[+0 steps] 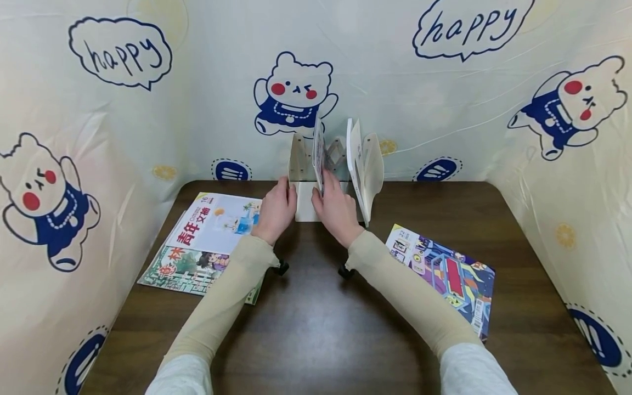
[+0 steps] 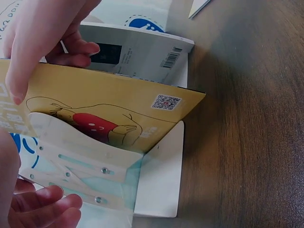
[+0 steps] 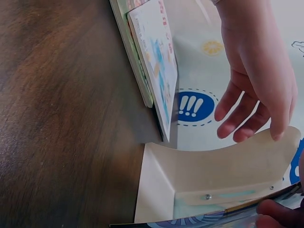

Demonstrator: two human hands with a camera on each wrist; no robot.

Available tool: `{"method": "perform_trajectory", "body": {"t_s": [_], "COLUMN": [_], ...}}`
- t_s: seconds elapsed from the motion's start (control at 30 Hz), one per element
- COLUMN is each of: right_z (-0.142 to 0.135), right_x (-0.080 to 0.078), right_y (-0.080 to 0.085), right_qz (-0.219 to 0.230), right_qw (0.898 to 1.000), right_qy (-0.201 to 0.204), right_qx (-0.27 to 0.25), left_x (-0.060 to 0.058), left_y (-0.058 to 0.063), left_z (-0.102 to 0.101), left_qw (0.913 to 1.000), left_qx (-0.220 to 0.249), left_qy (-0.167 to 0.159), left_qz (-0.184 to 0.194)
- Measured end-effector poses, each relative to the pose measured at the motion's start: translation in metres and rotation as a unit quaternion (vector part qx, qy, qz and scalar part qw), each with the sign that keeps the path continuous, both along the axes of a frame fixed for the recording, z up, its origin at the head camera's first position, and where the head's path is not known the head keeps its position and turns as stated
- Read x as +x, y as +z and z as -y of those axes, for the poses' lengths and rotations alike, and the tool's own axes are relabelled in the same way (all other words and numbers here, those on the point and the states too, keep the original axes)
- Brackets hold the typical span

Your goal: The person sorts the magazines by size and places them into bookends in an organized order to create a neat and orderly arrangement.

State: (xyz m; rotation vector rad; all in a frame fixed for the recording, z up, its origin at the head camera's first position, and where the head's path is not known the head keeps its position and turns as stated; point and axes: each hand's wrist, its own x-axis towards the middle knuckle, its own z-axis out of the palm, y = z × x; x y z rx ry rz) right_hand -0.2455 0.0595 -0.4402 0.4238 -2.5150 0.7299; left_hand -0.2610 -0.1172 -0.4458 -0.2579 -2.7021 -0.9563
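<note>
A cream adjustable book stand (image 1: 307, 204) with upright end plates stands at the table's back. My right hand (image 1: 338, 208) pinches an upright magazine (image 1: 318, 151) between its plates, thumb on one cover and fingers on the other. In the left wrist view the magazine's yellow back cover (image 2: 142, 111) shows a QR code. My left hand (image 1: 277, 211) is at the left end plate (image 3: 228, 166), its thumb at the plate's top edge and its fingers loosely bent outside it. Another magazine (image 1: 356, 164) leans beside the right end plate (image 1: 374, 162).
Several magazines (image 1: 212, 222) lie overlapping on the table's left. A colourful magazine (image 1: 451, 277) lies slanted on the right, partly under my right forearm. Behind the dark wooden table (image 1: 316, 329) hangs a printed sheet (image 1: 375, 71) with bear drawings.
</note>
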Motion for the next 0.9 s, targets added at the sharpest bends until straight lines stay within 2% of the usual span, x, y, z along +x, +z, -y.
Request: {"method": "perform_trajectory", "body": {"t_s": [0.2,0.47,0.9], "right_z": [-0.0045,-0.0049,-0.0077], "right_x": [0.001,0.0008,-0.0018], "right_y": [-0.0005,-0.0001,-0.0036], "right_qz": [-0.022,-0.015,-0.022], "right_qw": [1.0,0.999,1.0], "right_qy": [0.004,0.01,0.015], "right_qx": [0.012,0.028,0.003], "left_x": [0.0,0.0011,0.001], "left_y": [0.0007,0.0021,0.0023], "left_z": [-0.0003,0.0001,-0.0006], "left_qw": [1.0,1.0,1.0], "left_qx": [0.002,0.003,0.005], "left_qy": [0.0,0.0,0.0], "left_qz": [0.002,0.006,-0.001]}}
